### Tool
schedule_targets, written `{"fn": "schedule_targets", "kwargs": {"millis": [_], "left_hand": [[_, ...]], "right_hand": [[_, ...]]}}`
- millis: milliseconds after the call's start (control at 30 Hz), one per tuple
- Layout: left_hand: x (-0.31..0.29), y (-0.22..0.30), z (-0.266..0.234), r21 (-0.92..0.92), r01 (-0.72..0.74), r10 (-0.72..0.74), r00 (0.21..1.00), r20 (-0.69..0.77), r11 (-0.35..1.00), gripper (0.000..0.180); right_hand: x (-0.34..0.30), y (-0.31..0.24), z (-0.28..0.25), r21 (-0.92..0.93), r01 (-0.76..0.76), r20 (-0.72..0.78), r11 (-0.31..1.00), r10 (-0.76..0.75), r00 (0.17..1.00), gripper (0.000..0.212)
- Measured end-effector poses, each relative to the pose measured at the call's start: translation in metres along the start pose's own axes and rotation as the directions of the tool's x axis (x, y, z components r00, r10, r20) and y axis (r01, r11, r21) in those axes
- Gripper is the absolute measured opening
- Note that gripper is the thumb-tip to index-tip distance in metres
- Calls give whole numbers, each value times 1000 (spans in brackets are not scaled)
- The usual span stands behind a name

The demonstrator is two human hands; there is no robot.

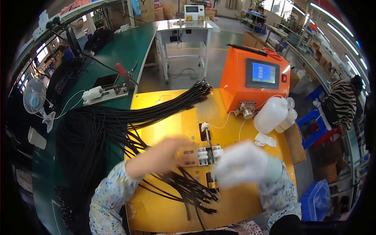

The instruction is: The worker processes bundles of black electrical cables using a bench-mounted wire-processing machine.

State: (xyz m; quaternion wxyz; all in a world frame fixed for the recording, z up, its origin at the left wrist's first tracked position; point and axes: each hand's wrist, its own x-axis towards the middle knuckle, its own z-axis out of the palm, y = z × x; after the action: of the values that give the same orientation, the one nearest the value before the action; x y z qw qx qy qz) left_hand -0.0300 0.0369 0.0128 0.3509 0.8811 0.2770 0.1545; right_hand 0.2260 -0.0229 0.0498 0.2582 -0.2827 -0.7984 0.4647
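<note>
My bare left hand [162, 156] is over the yellow work plate [243, 199], just left of a small fixture with white blocks [202, 156]. Motion smears its fingers. My right hand [241, 164], in a white glove, is blurred too and hovers at the fixture's right side. Whether either hand holds something does not show. A metal rod [208, 135] runs up from the fixture toward a white tip. Black cables [188, 190] with metal-looking ends fan out beneath my left forearm, and another bundle of black cables [172, 101] stretches across the plate's far left.
An orange machine [231, 74] with a screen stands at the back right. White plastic bottles [271, 114] and crumpled tissue [265, 140] are beside it. On the green bench [117, 47] at left are a toggle clamp jig [105, 94], a fan [34, 96] and a white cup [37, 138].
</note>
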Motion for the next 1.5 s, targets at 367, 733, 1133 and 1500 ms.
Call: {"fn": "schedule_targets", "kwargs": {"millis": [367, 733, 1133, 1500], "left_hand": [[52, -124, -8, 513, 344, -55, 866, -498, 786, 68], [40, -117, -15, 483, 291, -53, 892, -448, 826, 73], [28, -48, -3, 570, -93, 385, 823, -417, 816, 66], [7, 11, 58, -270, -1, -80, 954, -290, 963, 16]], "right_hand": [[173, 96, -25, -828, -422, -214, 369, 488, 846, 27], [120, 63, -40, -969, -166, -116, 183, 256, 960, 17], [23, 38, 16, -932, -179, -246, 314, -190, 950, 10], [1, 44, 29, -354, -171, -464, 920, -14, 886, 10]]}}
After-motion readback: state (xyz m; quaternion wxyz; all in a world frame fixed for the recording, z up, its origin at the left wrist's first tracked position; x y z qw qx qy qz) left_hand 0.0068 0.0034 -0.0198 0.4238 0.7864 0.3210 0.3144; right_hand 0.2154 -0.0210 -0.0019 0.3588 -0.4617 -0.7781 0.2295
